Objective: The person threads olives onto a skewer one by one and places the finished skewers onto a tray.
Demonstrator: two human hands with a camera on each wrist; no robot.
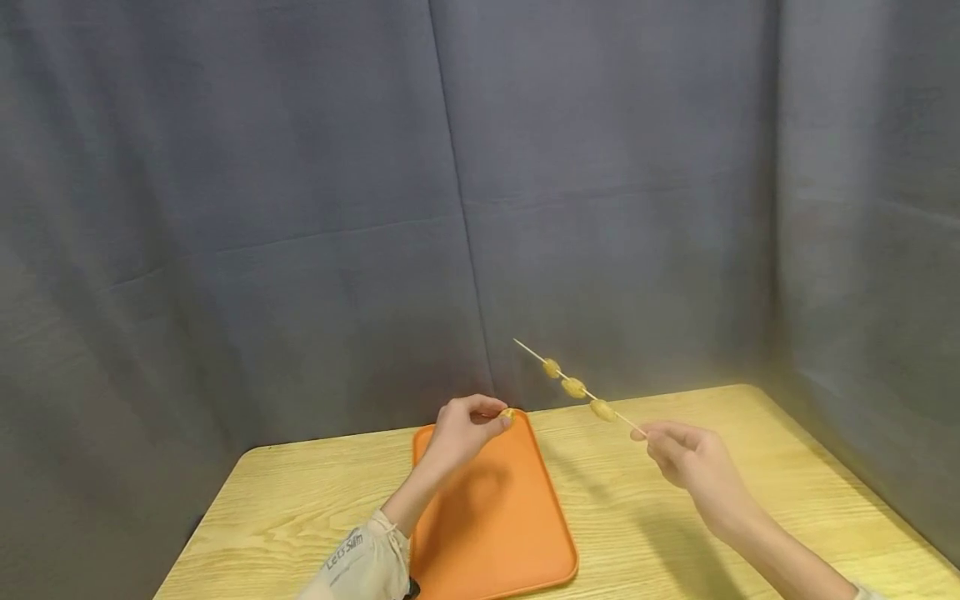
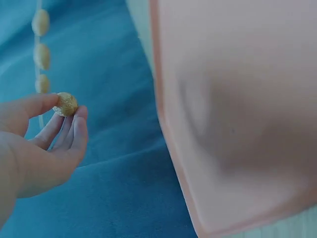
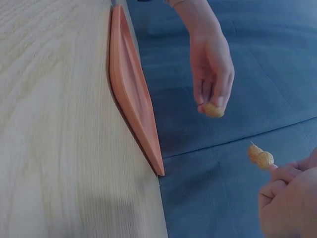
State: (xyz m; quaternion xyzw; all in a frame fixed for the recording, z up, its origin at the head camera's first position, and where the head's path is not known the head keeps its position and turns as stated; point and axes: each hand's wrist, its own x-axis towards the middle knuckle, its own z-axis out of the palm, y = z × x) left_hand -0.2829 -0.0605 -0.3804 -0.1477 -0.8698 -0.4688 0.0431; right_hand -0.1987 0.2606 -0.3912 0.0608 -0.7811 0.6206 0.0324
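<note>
In the head view my left hand (image 1: 465, 429) pinches a small golden-brown rounded morsel (image 1: 507, 414) between thumb and fingertips, above the far end of an orange tray (image 1: 525, 533). The same rough-skinned morsel (image 2: 66, 104) shows up close in the left wrist view; its exact kind is unclear. My right hand (image 1: 693, 467) grips the lower end of a thin wooden skewer (image 1: 528, 349), raised and slanting up to the left. Threaded along that stick are three similar oval morsels (image 1: 573, 387), its tip bare beyond them. The left hand's piece stays apart from the skewer.
Beneath the tray lies a light wood-grain table (image 1: 322, 492), whose far edge meets a grey-blue curtain (image 1: 337, 250). More curtain (image 1: 870, 292) hangs along the right side. Shadows of the hands fall on tray and table.
</note>
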